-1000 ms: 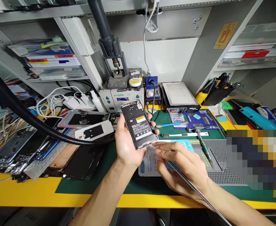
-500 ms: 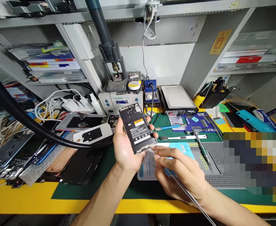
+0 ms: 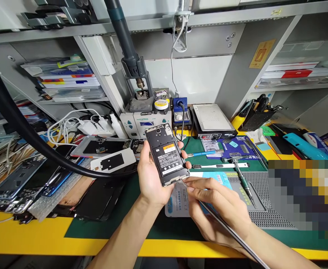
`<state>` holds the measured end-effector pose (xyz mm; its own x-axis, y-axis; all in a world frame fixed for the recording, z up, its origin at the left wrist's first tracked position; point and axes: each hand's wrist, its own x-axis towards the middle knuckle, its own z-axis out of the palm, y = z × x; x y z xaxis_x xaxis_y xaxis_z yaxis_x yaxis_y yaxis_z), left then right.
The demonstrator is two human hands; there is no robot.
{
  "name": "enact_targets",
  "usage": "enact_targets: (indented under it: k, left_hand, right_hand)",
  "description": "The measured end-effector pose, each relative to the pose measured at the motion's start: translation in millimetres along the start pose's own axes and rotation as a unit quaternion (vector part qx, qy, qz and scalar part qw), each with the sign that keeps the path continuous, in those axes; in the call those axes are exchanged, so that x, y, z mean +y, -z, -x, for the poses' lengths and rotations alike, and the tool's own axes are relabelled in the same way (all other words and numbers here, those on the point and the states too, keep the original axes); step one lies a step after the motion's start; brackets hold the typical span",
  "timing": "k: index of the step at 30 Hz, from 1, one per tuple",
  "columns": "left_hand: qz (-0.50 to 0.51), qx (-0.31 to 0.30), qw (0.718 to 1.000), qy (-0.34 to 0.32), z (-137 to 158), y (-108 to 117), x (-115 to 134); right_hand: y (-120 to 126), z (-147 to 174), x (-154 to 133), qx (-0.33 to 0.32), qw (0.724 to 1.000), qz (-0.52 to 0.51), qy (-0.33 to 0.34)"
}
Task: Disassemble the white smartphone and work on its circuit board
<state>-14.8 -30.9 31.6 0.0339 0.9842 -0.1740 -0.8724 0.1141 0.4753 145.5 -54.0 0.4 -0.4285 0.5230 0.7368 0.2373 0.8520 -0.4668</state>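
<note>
My left hand [image 3: 152,183] is closed round a smartphone [image 3: 154,144] with its back cover off. The phone is tilted, camera end up, and its black battery [image 3: 168,158] with an orange label faces me. At the phone's lower edge my right hand [image 3: 218,203] pinches thin metal tweezers [image 3: 227,222]. Their tip meets the bottom edge of the phone; whether it grips anything there is too small to tell. Under the hands lies a blue and white packet [image 3: 178,203] on the green mat [image 3: 119,224].
A screwdriver [image 3: 245,183] lies on a grey perforated pad [image 3: 276,215]. Behind are a brush [image 3: 220,165], a blue-handled tool [image 3: 204,153], a hot plate [image 3: 214,117] and a soldering station [image 3: 180,112]. Phone parts [image 3: 112,162] crowd the left. A thick black hose [image 3: 40,142] arcs across there.
The whole view has shifted slightly, so things appear a little lower and further right. The tweezers' tip stays at the phone's lower edge, and both holds are unchanged.
</note>
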Motion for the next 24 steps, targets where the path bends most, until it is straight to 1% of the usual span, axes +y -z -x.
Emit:
enact_targets:
  k: [4, 6, 10, 13, 19, 22, 24]
  left_hand:
    - [-0.028, -0.062, 0.998, -0.008, -1, 6, -1]
    - [-0.044, -0.073, 0.996, -0.01, -2, 8, -1]
    - [-0.076, -0.075, 0.994, -0.001, -1, 7, -3]
    - [-0.086, -0.065, 0.994, 0.0, 1, 3, -5]
    - [-0.088, -0.073, 0.993, 0.005, 3, 1, -8]
    - [-0.079, -0.083, 0.993, 0.015, 2, 3, -9]
    - [-0.075, -0.087, 0.993, 0.02, 2, 3, -9]
  right_hand:
    - [8, -11, -9, 0.037, 0.998, -0.042, -0.037]
    - [13, -17, -10, 0.052, 0.996, -0.041, -0.057]
    - [23, -20, -3, 0.063, 0.989, -0.052, -0.12]
    - [26, -17, 5, 0.064, 0.983, -0.078, -0.153]
    - [25, -12, 7, 0.091, 0.965, -0.159, -0.187]
    - [25, -12, 6, 0.092, 0.96, -0.172, -0.2]
    - [26, -12, 6, 0.088, 0.962, -0.168, -0.196]
